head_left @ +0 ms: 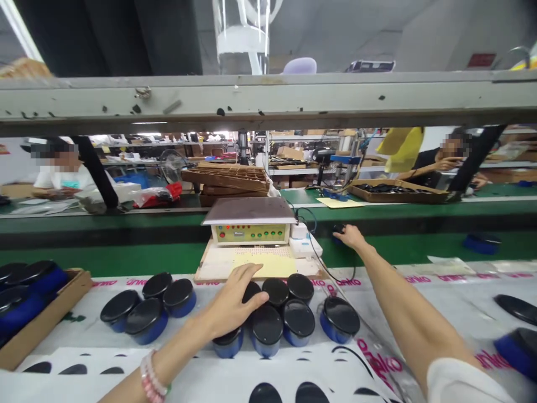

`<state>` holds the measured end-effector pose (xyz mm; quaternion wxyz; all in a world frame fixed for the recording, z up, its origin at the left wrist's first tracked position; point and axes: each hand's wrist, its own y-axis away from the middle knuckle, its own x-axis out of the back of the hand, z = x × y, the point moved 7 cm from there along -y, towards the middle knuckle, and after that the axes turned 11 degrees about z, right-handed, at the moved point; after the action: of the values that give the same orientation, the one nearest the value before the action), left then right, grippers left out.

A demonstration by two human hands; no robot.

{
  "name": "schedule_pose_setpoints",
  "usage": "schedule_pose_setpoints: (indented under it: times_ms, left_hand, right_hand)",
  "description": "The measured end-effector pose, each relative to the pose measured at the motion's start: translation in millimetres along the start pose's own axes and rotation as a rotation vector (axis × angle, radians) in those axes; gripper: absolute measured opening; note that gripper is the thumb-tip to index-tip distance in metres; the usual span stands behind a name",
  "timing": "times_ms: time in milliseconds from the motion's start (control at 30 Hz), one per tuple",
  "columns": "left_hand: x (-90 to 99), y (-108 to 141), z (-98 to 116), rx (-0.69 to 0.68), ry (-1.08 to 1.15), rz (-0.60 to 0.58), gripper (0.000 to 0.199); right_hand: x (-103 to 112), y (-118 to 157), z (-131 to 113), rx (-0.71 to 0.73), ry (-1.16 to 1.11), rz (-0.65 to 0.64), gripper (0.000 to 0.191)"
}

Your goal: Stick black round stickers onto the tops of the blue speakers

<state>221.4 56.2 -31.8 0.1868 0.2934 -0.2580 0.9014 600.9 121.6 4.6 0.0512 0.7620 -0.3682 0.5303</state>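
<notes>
1. The left hand [232, 296] hides most of the black-lidded jar [250, 291] beneath it.
2. The right hand [350, 236] partly covers a small dark object [338, 228] on the far side; what it is cannot be told.
3. The left edge cuts off the blue jars [25, 294] in the cardboard tray [46, 319].
4. The right edge cuts off the near blue jar [518, 350].
5. The markings on the control box [250, 234] are too small to read.
6. The dark items [390, 188] in the far tray [396, 193] are too small to identify.

Tightly packed black-lidded jars [268, 327] blocking the left grip [232, 299]
</notes>
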Motion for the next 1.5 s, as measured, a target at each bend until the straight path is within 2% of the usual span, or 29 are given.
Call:
schedule_pose_setpoints:
  times_ms: [100, 200, 267, 300, 333, 400, 467, 567, 600, 667, 767, 867, 967, 1067, 1200, 1267, 1333, 1433, 1500]
  left_hand:
    - [18.7, -1, 14, -0.003, 0.125, 0.217, 0.040]
    - [25.4, -7, 43, 0.005, 0.304, 0.281, 0.040]
    - [23.0, -11, 66, 0.032, 0.582, 0.236, 0.056]
    - [19.5, -12, 78, 0.057, 0.748, 0.177, 0.067]
    - [15.4, -10, 88, 0.083, 0.895, 0.106, 0.075]
    - [8.3, -1, 102, 0.144, 1.060, -0.024, 0.078]
    - [3.4, 14, 99, 0.285, 1.082, -0.075, 0.070]
    - [3.6, 40, 78, 0.580, 1.171, 0.004, 0.070]
    - [5.3, 47, 73, 0.637, 1.196, 0.035, 0.071]
    - [10.0, 54, 72, 0.656, 1.241, 0.061, 0.070]
    - [13.1, 57, 78, 0.673, 1.305, 0.045, 0.066]
    - [15.5, 56, 81, 0.675, 1.310, 0.078, 0.062]
    - [15.7, 55, 85, 0.595, 1.275, 0.063, 0.060]
    - [17.6, 56, 87, 0.498, 1.156, 0.072, 0.059]
    - [31.2, 59, 94, 0.254, 0.780, 0.178, 0.053]
    - [37.9, 60, 101, 0.111, 0.560, 0.217, 0.056]
    - [47.2, 60, 111, -0.058, 0.323, 0.287, 0.061]
    - [63.1, 63, 136, -0.385, -0.101, 0.458, 0.067]
    - [67.0, 68, 153, -0.592, -0.355, 0.535, 0.066]
  right_hand:
    - [17, 7, -18, 0.015, -0.089, 0.004, 0.029]
    - [57, 45, -55, 0.117, -0.262, -0.018, 0.048]
    - [79, 93, -85, 0.237, -0.375, -0.126, 0.059]
    - [88, 121, -99, 0.299, -0.424, -0.195, 0.061]
    - [97, 151, -116, 0.428, -0.516, -0.252, 0.060]
    - [112, 203, -134, 0.626, -0.578, -0.247, 0.053]
    - [120, 236, -138, 0.745, -0.592, -0.188, 0.043]
    - [124, 256, -129, 0.791, -0.634, -0.167, 0.035]
    - [125, 260, -126, 0.811, -0.645, -0.170, 0.034]
    - [129, 268, -126, 0.899, -0.644, -0.123, 0.028]
    - [137, 283, -131, 1.078, -0.616, 0.041, 0.014]
    - [138, 291, -135, 1.169, -0.613, 0.138, 0.006]
    - [140, 294, -135, 1.204, -0.597, 0.233, 0.008]
    - [144, 300, -133, 1.243, -0.474, 0.355, 0.008]
    - [147, 314, -133, 1.304, -0.207, 0.549, 0.009]
    - [145, 316, -133, 1.297, -0.144, 0.628, 0.014]
    - [139, 311, -133, 1.268, -0.224, 0.589, 0.020]
    - [122, 294, -137, 1.200, -0.518, 0.304, 0.014]
    - [112, 283, -140, 1.145, -0.674, 0.165, 0.016]
